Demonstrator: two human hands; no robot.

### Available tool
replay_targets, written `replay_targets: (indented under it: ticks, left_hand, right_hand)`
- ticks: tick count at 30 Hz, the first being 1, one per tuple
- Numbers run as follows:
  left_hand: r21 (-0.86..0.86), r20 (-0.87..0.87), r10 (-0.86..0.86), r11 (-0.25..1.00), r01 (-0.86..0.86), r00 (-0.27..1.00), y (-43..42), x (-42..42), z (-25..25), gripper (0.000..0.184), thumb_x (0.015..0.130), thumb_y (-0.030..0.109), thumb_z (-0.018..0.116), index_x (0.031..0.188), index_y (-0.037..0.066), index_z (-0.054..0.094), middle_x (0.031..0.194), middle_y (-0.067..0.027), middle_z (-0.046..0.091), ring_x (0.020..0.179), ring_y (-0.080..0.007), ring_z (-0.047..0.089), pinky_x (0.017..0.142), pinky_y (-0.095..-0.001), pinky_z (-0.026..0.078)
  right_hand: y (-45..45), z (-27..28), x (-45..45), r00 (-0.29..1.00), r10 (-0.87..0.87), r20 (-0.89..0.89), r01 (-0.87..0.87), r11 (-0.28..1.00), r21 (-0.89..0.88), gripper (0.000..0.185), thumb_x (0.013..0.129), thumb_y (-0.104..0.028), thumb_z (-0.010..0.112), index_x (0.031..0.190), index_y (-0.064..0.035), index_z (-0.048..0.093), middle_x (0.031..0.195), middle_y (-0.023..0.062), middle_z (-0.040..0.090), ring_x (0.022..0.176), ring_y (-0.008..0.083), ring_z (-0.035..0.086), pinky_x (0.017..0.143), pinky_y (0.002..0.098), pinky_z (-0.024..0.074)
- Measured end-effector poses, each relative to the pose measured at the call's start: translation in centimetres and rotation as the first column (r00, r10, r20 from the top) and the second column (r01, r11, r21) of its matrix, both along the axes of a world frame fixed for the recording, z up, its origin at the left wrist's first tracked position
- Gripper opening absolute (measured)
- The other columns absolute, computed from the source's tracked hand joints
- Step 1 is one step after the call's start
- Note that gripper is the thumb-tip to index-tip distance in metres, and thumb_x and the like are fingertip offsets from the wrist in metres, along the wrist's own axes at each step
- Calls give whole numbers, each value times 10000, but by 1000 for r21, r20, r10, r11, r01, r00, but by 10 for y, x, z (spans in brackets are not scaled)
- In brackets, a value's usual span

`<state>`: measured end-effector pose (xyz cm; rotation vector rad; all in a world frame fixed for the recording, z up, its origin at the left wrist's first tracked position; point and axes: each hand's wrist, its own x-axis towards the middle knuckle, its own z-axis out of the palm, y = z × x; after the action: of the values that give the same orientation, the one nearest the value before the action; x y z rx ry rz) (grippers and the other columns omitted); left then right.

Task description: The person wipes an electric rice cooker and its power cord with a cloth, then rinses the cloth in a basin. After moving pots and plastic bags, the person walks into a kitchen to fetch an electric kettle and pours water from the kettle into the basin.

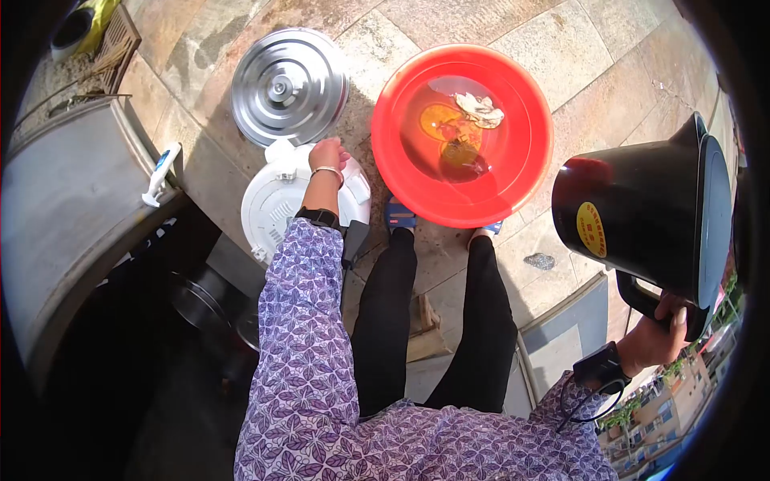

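Observation:
My right hand [662,341] is wrapped round the handle of a black kettle [642,212] with a yellow label, held up at the right side. My left hand [327,155] is over the upper right part of a round white appliance [277,200]; its fingers are curled, and what they hold, if anything, is hidden. A red basin [385,144] stands to the right of that hand, with water, a pale crumpled cloth [480,111] and an orange patterned bottom showing in it.
A round metal lid [279,90] lies on the tiled floor beyond the white appliance. At the left a white-and-blue tool [163,172] rests on the edge of a grey surface [72,184]. A small metal mesh pad [540,261] lies right of my feet.

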<state>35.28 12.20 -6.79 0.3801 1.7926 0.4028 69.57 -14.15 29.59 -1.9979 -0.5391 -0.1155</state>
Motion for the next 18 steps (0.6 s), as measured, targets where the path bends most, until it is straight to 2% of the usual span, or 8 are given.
replay_targets:
  ticks: [2, 4, 6, 8, 11, 15, 17, 18]
  left_hand:
    - [10, -266, -309, 946, 323, 913, 16, 0, -55, 277, 756, 163, 579, 1000, 34, 607, 856, -113, 645, 645, -213, 629, 590, -312, 488]
    - [-120, -589, -655, 650, 750, 474, 53, 0, -79, 349, 741, 227, 570, 1033, 37, 598, 978, -152, 640, 836, -275, 634, 751, -350, 486]
    - [-227, -666, -712, 476, 850, 222, 86, -4, -96, 381, 750, 263, 544, 1059, 45, 591, 1054, -178, 613, 1007, -306, 579, 865, -372, 445]
    - [-327, -711, -703, 345, 880, 11, 121, -13, -110, 388, 751, 241, 535, 1087, 51, 582, 1080, -187, 599, 1036, -311, 566, 881, -392, 442]
    - [-409, -763, -640, 374, 832, -88, 163, -36, -134, 443, 755, 215, 516, 1166, 51, 520, 1121, -210, 570, 1066, -341, 540, 910, -409, 427]
    - [-373, -847, -516, 400, 837, -131, 193, -62, -167, 487, 748, 194, 512, 1215, 58, 471, 1135, -216, 560, 1092, -355, 519, 924, -406, 416]
    - [-368, -826, -553, 386, 846, -107, 208, -69, -182, 486, 743, 189, 513, 1210, 59, 477, 1128, -215, 563, 1093, -357, 517, 925, -404, 415]
    - [-371, -803, -589, 378, 848, -89, 212, -75, -188, 484, 739, 184, 513, 1206, 60, 482, 1121, -214, 566, 1093, -360, 516, 925, -401, 415]
  right_hand:
    - [-16, -31, 35, 928, 198, -316, -131, 966, 222, 195, 799, -125, 495, 907, 24, 560, 744, 66, 471, 673, 148, 397, 770, 310, 352]
    - [-27, -63, 62, 892, 273, -360, -188, 949, 254, 233, 818, -150, 484, 836, 58, 588, 768, 95, 490, 707, 172, 403, 826, 338, 353]
    - [-39, -107, 81, 969, 60, -240, -2, 972, 236, 275, 829, -147, 461, 888, 83, 597, 795, 130, 505, 733, 193, 416, 851, 350, 351]
    - [-59, -134, 104, 945, 145, -294, -76, 969, 236, 304, 842, -146, 435, 930, 95, 599, 818, 158, 513, 770, 209, 427, 866, 352, 349]
    - [-50, -174, 109, 838, 331, -434, -237, 937, 256, 320, 844, -180, 449, 972, 80, 585, 773, 119, 470, 792, 202, 423, 894, 366, 315]
    - [-50, -217, 122, 711, 349, -611, -252, 937, 242, 316, 838, -194, 479, 992, 63, 581, 741, 83, 431, 796, 194, 421, 897, 358, 301]
    - [-76, -235, 146, 907, -91, -412, 176, 969, 173, 323, 830, -195, 502, 1023, 52, 580, 817, 107, 512, 781, 193, 435, 879, 348, 307]
    - [-83, -236, 149, 905, -96, -414, 175, 972, 157, 323, 830, -195, 502, 1023, 52, 580, 817, 107, 512, 781, 193, 435, 879, 348, 307]
